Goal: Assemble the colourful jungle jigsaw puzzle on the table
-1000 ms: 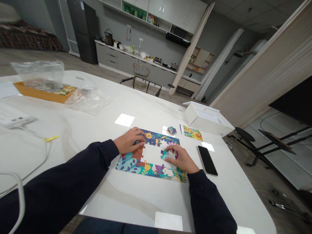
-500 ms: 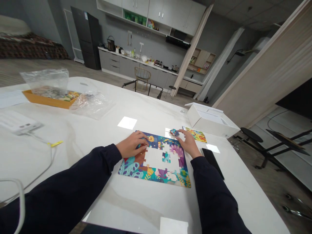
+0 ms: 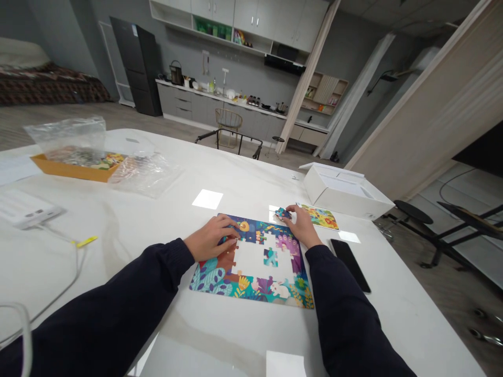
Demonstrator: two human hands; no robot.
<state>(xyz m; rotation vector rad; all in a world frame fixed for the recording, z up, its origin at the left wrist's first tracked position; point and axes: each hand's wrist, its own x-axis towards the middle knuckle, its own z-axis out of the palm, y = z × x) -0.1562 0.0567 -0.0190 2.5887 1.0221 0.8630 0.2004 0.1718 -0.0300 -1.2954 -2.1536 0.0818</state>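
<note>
A partly assembled jigsaw puzzle (image 3: 220,283) lies on the white table, its colourful border surrounding a bare middle. In that middle sits one loose teal puzzle piece (image 3: 270,257). My left hand (image 3: 212,238) rests on the puzzle's upper left part, fingers apart and holding nothing. Just beyond the top right edge is a small pile of puzzle pieces (image 3: 282,213). My right hand (image 3: 303,226) has its thumb and forefinger closed around the near side of that pile, gripping a piece; the exact contact is partly hidden.
Right of the puzzle lie a black phone (image 3: 350,264) and a yellow picture card (image 3: 320,216), with a white box (image 3: 349,196) behind. At left are an orange tray (image 3: 74,170) with clear plastic bags (image 3: 143,175), a white power device (image 3: 29,209) and its cable.
The camera view has shifted slightly. My right hand stays at the pile, whose pieces have turned a little under the fingers. My left hand keeps its place on the puzzle.
</note>
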